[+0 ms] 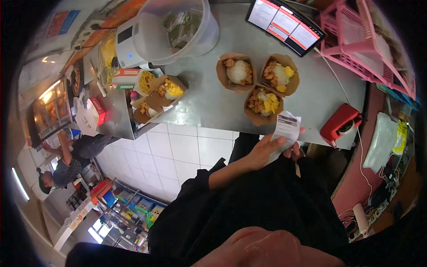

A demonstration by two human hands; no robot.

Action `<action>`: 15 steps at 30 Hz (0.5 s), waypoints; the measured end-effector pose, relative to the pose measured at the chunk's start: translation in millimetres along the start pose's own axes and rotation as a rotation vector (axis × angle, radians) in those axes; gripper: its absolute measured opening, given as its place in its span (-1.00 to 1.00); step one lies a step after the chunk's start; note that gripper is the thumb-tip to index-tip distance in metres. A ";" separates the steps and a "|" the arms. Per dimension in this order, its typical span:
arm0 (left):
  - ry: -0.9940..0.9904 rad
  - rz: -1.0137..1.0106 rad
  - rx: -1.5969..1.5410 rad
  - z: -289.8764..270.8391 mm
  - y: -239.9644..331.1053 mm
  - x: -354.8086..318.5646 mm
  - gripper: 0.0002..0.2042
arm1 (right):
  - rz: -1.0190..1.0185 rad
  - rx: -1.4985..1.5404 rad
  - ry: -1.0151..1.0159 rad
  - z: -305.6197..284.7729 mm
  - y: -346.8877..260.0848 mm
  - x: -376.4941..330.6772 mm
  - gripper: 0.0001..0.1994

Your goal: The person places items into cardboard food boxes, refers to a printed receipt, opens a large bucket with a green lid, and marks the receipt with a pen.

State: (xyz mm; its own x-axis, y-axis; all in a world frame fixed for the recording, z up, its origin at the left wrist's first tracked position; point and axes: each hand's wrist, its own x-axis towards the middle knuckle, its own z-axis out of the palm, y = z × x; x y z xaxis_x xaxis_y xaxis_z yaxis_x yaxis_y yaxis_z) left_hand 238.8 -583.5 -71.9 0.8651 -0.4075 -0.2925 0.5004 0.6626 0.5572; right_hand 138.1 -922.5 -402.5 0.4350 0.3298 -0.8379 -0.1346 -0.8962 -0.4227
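Observation:
A white printed receipt (287, 128) is pinched between the thumb and fingers of my left hand (262, 152), near the counter's front edge. My right hand (293, 149) is at the receipt's right side, its fingers curled against the paper and partly hidden behind it. Just beyond stand three open brown food boxes. The back left box (238, 87) contains white rice and fried chicken pieces. Rice, chicken and yellow egg fill the back right box (293, 88). The nearest box (259, 120) has chicken and yellow egg.
On the steel counter (191, 107) are a tablet (284, 23), a red tape dispenser (336, 126) and a clear tub (209, 33) of bagged greens. Pink baskets (340, 53) stand at right, a white printer (128, 44) at left. More food boxes (180, 84) sit left; another person (66, 167) works beyond.

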 end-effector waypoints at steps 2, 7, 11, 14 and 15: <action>0.016 -0.012 0.006 -9.9 6.1 -9.5 -0.33 | 0.027 -0.073 -0.057 6.3 -35.3 9.3 -0.70; -0.010 -0.048 -0.010 -24.2 18.6 -20.9 -0.34 | 0.017 -0.052 -0.085 23.9 -71.8 13.5 -0.70; 0.011 -0.051 -0.061 -35.7 23.4 -24.6 -0.41 | 0.021 -0.030 -0.094 35.5 -84.1 14.5 -0.69; -0.019 -0.069 -0.037 -42.9 21.7 -24.6 -0.41 | 0.016 -0.011 -0.103 45.7 -92.5 12.9 -0.69; -0.044 -0.082 -0.020 -45.4 21.0 -25.4 -0.41 | 0.016 -0.004 -0.105 49.0 -96.3 12.7 -0.69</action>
State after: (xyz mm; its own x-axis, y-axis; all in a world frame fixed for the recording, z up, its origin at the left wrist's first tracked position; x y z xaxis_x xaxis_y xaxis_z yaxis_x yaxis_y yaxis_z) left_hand 228.9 -530.8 -88.1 0.8191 -0.4877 -0.3020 0.5705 0.6384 0.5167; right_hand 113.0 -817.5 -389.3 0.3369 0.3441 -0.8764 -0.1370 -0.9030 -0.4072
